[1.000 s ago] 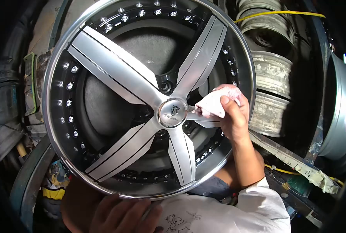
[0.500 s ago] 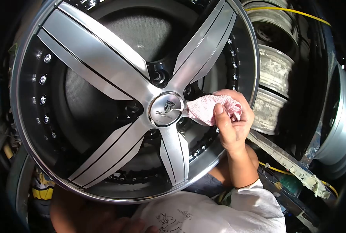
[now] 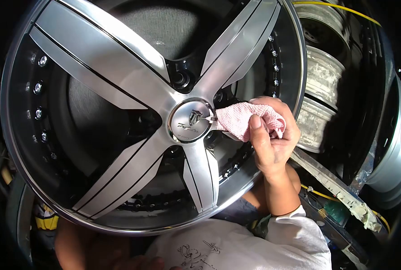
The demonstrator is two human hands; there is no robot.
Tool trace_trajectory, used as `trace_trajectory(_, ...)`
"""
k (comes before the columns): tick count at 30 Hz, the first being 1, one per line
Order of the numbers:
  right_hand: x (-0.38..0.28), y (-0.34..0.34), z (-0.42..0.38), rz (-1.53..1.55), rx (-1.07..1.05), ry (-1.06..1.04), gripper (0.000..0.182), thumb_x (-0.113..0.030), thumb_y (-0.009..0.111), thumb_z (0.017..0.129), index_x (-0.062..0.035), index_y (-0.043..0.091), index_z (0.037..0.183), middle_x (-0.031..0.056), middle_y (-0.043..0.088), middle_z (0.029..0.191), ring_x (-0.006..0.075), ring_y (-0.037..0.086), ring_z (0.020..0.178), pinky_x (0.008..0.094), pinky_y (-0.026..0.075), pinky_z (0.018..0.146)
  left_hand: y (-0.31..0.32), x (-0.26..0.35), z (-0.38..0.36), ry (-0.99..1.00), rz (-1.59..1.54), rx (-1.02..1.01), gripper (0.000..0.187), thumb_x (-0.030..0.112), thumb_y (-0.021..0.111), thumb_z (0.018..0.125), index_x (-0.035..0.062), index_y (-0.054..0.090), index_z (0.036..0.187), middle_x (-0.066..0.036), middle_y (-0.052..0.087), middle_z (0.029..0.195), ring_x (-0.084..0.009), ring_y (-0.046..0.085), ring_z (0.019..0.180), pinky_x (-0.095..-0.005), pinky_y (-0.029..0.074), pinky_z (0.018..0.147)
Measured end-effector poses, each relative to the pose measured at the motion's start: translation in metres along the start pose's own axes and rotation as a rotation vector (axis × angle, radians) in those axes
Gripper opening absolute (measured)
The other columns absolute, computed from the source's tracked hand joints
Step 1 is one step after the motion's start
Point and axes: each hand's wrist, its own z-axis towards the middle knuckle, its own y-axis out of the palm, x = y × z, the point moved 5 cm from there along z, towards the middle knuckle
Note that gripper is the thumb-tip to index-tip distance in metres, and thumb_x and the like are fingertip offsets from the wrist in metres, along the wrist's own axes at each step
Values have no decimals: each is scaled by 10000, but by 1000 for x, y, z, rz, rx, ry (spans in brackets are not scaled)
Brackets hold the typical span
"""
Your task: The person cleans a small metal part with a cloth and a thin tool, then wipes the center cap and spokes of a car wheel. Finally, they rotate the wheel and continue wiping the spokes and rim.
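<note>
A large alloy wheel (image 3: 119, 63), with brushed silver spokes and a black recessed barrel, fills the middle of the view. At its hub sits a round silver center cap (image 3: 182, 130) with a dark crest and script lettering. My right hand (image 3: 277, 139) is closed around a bunched pink cloth (image 3: 236, 119), thumb on top. From the cloth's left end a thin pointed tip (image 3: 207, 119) reaches to the crest; whether it touches cannot be made out. My left hand (image 3: 146, 263) shows only as dim fingers at the bottom edge, near the white shirt.
Several bare, worn wheel rims (image 3: 320, 76) are stacked at the right. A metal rail with peeling tape (image 3: 344, 193) and a yellow hose (image 3: 340, 9) run nearby. Another silver rim (image 3: 389, 144) stands at the far right. A yellow-and-black item (image 3: 46, 220) lies lower left.
The wheel appears slightly larger and its hub a little farther left and up. My right hand keeps its grip on the cloth, with the tip still at the crest.
</note>
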Motion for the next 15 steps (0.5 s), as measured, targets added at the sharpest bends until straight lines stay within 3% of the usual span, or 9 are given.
trace_trajectory(4, -1, 1, 0, -16, 5, -27, 234, 16, 696, 787, 18, 673, 1020, 111, 672, 921, 146, 630, 771, 254, 491, 698, -1, 0, 2, -3, -18, -11, 280, 227, 586, 915, 49, 672, 1114, -138, 672, 1047, -321, 647, 929, -481, 486, 913)
trace_trajectory(10, -2, 2, 1, -42, 5, -112, 241, 27, 710, 773, 24, 673, 1011, 124, 681, 924, 158, 644, 783, 262, 504, 712, 9, -4, -12, -8, 54, -44, 315, 237, 576, 890, 139, 692, 1166, -92, 660, 1233, -246, 641, 1075, -476, 517, 959)
trace_trajectory(15, -3, 2, 2, -85, 17, -178, 247, 36, 719, 766, 25, 676, 1009, 126, 684, 927, 161, 647, 793, 261, 506, 716, 11, -5, -13, -1, 52, -17, 314, 234, 564, 895, 137, 694, 1163, -88, 665, 1221, -247, 644, 1066, -466, 525, 949)
